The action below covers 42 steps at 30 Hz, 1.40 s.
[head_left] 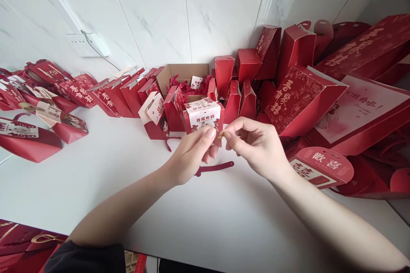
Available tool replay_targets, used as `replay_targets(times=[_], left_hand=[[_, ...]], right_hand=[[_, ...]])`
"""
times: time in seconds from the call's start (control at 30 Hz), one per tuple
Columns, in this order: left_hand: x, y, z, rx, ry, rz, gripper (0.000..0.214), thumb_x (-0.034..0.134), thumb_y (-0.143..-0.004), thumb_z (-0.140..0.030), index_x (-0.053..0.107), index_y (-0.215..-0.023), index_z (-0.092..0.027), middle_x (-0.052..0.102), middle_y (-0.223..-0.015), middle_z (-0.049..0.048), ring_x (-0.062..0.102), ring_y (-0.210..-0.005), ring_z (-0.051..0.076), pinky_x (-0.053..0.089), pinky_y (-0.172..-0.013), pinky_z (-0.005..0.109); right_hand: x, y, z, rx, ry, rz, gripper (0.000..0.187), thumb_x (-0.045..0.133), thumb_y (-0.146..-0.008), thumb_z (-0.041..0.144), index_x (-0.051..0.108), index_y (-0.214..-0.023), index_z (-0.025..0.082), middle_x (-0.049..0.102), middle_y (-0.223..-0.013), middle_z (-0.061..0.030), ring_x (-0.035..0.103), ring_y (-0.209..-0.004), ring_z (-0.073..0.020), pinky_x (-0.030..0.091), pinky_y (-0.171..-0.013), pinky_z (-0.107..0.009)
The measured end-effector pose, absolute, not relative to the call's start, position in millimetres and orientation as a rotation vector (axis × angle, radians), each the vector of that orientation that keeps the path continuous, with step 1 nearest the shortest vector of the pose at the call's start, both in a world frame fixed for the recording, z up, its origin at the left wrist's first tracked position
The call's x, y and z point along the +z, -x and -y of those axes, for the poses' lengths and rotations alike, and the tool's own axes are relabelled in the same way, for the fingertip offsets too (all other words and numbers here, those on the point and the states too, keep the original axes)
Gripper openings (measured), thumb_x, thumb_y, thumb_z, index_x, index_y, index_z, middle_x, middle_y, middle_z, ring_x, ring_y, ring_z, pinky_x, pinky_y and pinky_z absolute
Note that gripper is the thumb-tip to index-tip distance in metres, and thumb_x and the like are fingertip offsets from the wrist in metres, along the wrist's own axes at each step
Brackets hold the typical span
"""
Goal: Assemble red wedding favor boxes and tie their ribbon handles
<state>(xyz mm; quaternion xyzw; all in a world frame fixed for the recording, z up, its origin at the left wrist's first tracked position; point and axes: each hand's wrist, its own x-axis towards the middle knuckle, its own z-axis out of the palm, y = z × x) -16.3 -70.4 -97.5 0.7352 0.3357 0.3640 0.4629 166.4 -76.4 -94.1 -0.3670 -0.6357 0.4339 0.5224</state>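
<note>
My left hand [192, 153] and my right hand [256, 145] meet above the white table [134, 187], fingertips pinched together on a tiny gold-coloured piece [221, 136]. Just behind the fingers stands a small red box with a white label [202, 116]. Under my hands a dark red ribbon strip [215, 167] lies flat on the table; the left hand seems to hold one end, though I cannot be sure.
Many red paper gift bags and boxes crowd the table: a row at the back left [77, 89], a heap at the right [301, 94], an open cardboard box [182, 74] at the back. A round-tabbed red card [320, 166] lies near my right wrist. A white tiled wall rises behind.
</note>
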Motion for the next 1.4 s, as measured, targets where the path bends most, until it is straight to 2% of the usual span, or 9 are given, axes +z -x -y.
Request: replay_targets(times=[0.1,0.23,0.47,0.73,0.9,1.13,1.27,1.4], left_hand=[[-98,14,67,0.831,-1.608,-0.661,0.033,0.042,-0.099,-0.045,0.053,-0.083,-0.018,0.055,-0.074,0.0011,0.051,-0.057,0.010,0.046,-0.054,0.027],[-98,10,67,0.856,-1.517,-0.572,0.026,0.048,-0.099,-0.039,0.055,-0.088,-0.017,0.054,-0.072,-0.0002,0.050,-0.054,0.008,0.043,-0.052,0.025],[-92,13,72,0.815,-1.443,-0.501,0.031,0.044,-0.101,-0.038,0.053,-0.082,-0.015,0.056,-0.067,-0.0006,0.048,-0.055,0.007,0.041,-0.055,0.022],[-92,13,73,0.753,-1.304,-0.491,0.038,0.043,-0.100,-0.043,0.052,-0.077,-0.015,0.056,-0.060,-0.0012,0.045,-0.051,0.007,0.036,-0.052,0.021],[-91,13,73,0.734,-1.285,-0.482,0.038,0.044,-0.100,-0.043,0.053,-0.077,-0.015,0.056,-0.060,-0.0014,0.044,-0.050,0.006,0.037,-0.053,0.020],[-91,13,73,0.738,-1.289,-0.471,0.036,0.042,-0.101,-0.039,0.054,-0.078,-0.015,0.056,-0.062,-0.0013,0.047,-0.053,0.007,0.038,-0.054,0.020],[-89,15,73,0.744,-1.315,-0.467,0.037,0.041,-0.101,-0.040,0.051,-0.077,-0.015,0.056,-0.063,-0.0013,0.046,-0.053,0.007,0.037,-0.054,0.021],[-88,16,73,0.747,-1.343,-0.480,0.036,0.040,-0.101,-0.042,0.049,-0.077,-0.016,0.054,-0.061,-0.0022,0.045,-0.051,0.007,0.035,-0.053,0.022]], right_hand=[[-98,-165,77,1.010,0.858,1.549,0.022,0.068,-0.087,0.041,0.063,-0.083,0.021,0.067,-0.068,-0.0021,0.065,-0.064,-0.0171,0.051,-0.061,-0.031],[-100,-165,79,0.891,0.868,1.602,0.017,0.065,-0.089,0.035,0.065,-0.084,0.019,0.068,-0.078,-0.0054,0.066,-0.068,-0.0178,0.050,-0.058,-0.030],[-92,-166,83,1.035,0.621,1.572,0.006,0.067,-0.089,0.023,0.070,-0.090,0.018,0.068,-0.072,-0.0014,0.063,-0.060,-0.0112,0.045,-0.049,-0.023],[-91,-167,77,1.288,0.543,1.489,0.012,0.062,-0.093,0.023,0.074,-0.090,0.020,0.070,-0.071,0.0007,0.060,-0.061,-0.0080,0.046,-0.050,-0.019],[-94,-168,75,1.307,0.532,1.490,0.011,0.062,-0.094,0.023,0.072,-0.093,0.020,0.069,-0.071,0.0009,0.060,-0.062,-0.0073,0.046,-0.051,-0.018],[-98,-167,76,1.312,0.563,1.442,0.004,0.064,-0.090,0.018,0.065,-0.087,0.018,0.064,-0.068,0.0017,0.057,-0.059,-0.0069,0.044,-0.048,-0.017],[-99,-168,74,1.350,0.538,1.427,0.002,0.068,-0.088,0.019,0.066,-0.088,0.019,0.063,-0.071,0.0021,0.057,-0.060,-0.0071,0.044,-0.047,-0.018],[-99,-170,73,1.317,0.514,1.501,0.008,0.064,-0.092,0.023,0.070,-0.096,0.020,0.066,-0.075,0.0005,0.057,-0.061,-0.0075,0.046,-0.050,-0.020]])
